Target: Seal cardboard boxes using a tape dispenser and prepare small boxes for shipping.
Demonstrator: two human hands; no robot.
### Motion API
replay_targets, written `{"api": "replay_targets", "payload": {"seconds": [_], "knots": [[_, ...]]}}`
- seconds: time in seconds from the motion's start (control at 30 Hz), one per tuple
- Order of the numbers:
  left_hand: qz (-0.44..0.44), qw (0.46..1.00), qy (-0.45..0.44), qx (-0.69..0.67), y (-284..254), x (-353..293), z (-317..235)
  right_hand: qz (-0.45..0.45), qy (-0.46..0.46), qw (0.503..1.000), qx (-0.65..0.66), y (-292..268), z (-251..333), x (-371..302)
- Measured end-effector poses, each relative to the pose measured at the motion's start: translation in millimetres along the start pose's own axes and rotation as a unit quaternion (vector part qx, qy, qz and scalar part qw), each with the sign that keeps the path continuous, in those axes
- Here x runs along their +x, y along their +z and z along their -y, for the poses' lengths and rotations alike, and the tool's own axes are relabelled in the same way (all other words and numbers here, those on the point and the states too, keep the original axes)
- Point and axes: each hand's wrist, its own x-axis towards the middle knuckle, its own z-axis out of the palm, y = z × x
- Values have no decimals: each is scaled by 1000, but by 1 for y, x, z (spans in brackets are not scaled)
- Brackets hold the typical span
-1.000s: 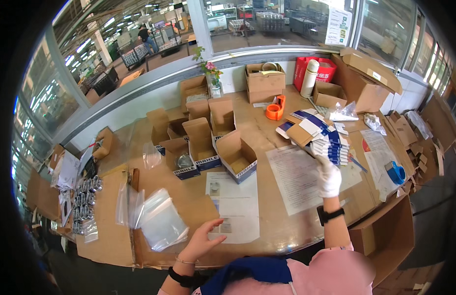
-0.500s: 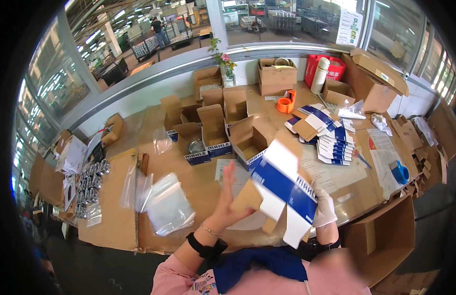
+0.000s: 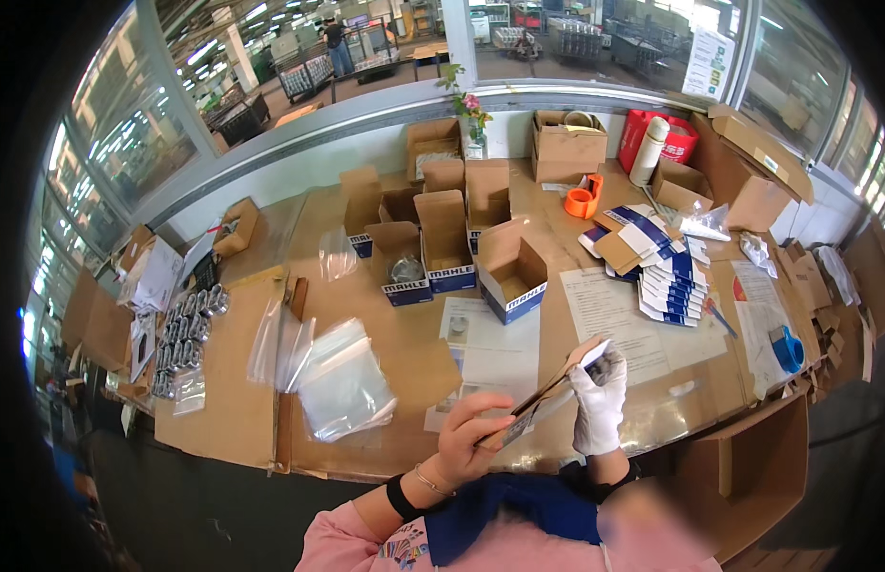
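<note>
A flattened cardboard carton (image 3: 545, 393), turned nearly edge-on, is held between my two hands near the table's front edge. My bare left hand (image 3: 469, 437) grips its lower left end, fingers bent over the edge. My right hand (image 3: 600, 405), in a white glove, pinches the upper right end, where a white flap shows. Past the carton stands an open blue-and-brown box (image 3: 512, 276). Left of it are more open boxes, one (image 3: 404, 265) holding a round part in clear wrapping. A fanned stack of flat blue-and-white cartons (image 3: 671, 286) lies to the right.
Clear plastic bags (image 3: 347, 386) lie left of my hands, with metal parts (image 3: 183, 334) in rows farther left. Printed sheets (image 3: 614, 319) cover part of the table. An orange tape dispenser (image 3: 583, 198), a white flask (image 3: 649, 153) and a blue tape roll (image 3: 788, 351) stand right.
The carton has turned from showing its broad blue-and-white face to nearly edge-on. My left hand has gone from spread fingers to gripping its edge. The view has shifted slightly.
</note>
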Motion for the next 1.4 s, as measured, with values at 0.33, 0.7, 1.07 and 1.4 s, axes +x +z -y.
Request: {"api": "replay_targets", "payload": {"seconds": [0.33,0.7,1.07,1.4], "knots": [[44,977,-209,-13,-12,-31,25,261,-18,959,-109,-8,-24,-4],[-3,823,-542,-167,-15,-56,39,296,163,941,18,-10,-58,4],[103,866,-486,-54,-14,-76,60,240,390,889,16,-27,-91,9],[158,842,-516,-17,-12,-84,64,316,445,828,-132,-22,-99,14]]}}
